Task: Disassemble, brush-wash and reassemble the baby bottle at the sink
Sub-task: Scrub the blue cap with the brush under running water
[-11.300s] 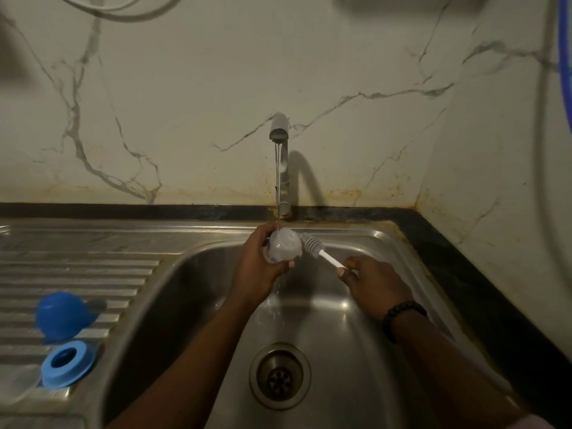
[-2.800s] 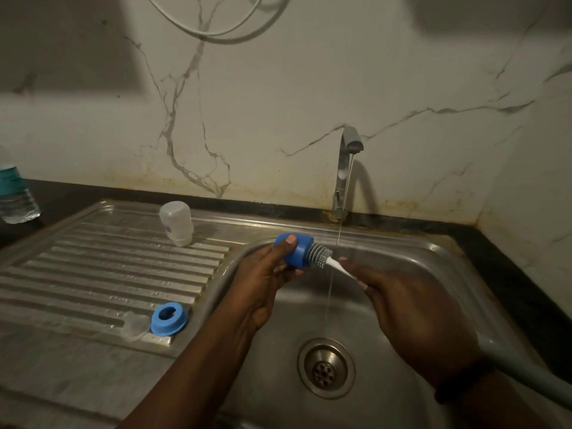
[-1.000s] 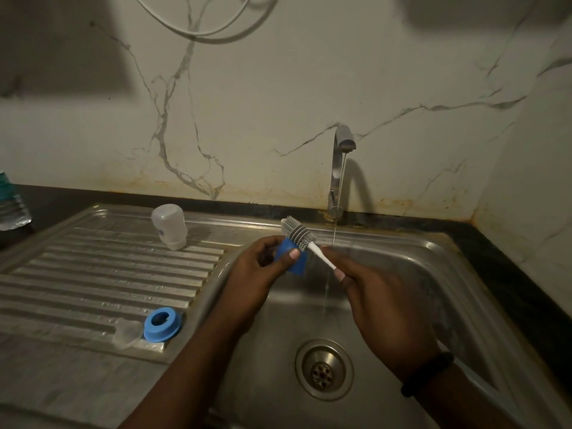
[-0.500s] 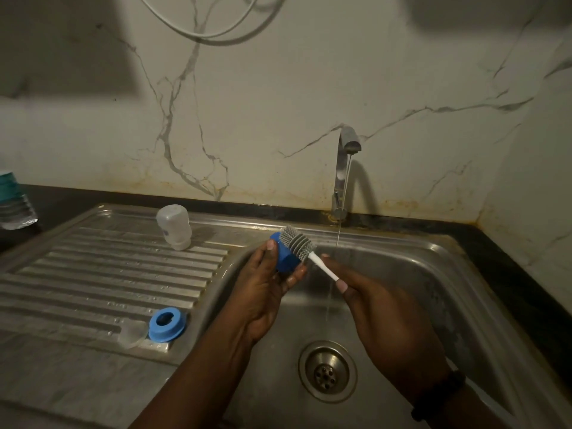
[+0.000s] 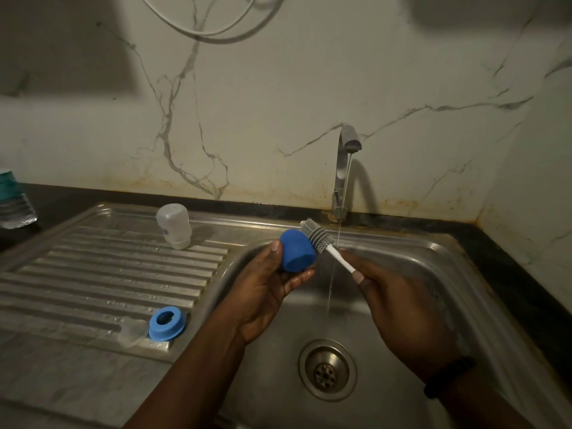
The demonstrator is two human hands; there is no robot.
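Observation:
My left hand (image 5: 263, 292) holds the blue bottle cap (image 5: 297, 254) over the sink basin (image 5: 418, 261), dome pointing up and left. My right hand (image 5: 399, 308) pinches the white handle of the grey bottle brush (image 5: 318, 236), whose bristle head lies against the cap's outer side. The clear bottle body (image 5: 174, 226) stands upside down on the ribbed drainboard (image 5: 93, 274). A blue screw ring (image 5: 167, 323) lies near the drainboard's front edge, with the clear teat (image 5: 132, 332) just left of it.
The tap (image 5: 345, 168) runs a thin stream of water down between my hands into the basin. The drain (image 5: 327, 370) sits below. A plastic water bottle (image 5: 14, 201) stands on the dark counter at far left. A white cable hangs on the marble wall.
The cap has turned in my left hand so more of its dome and side shows. The brush, earlier inside the cap, now rubs along its outside.

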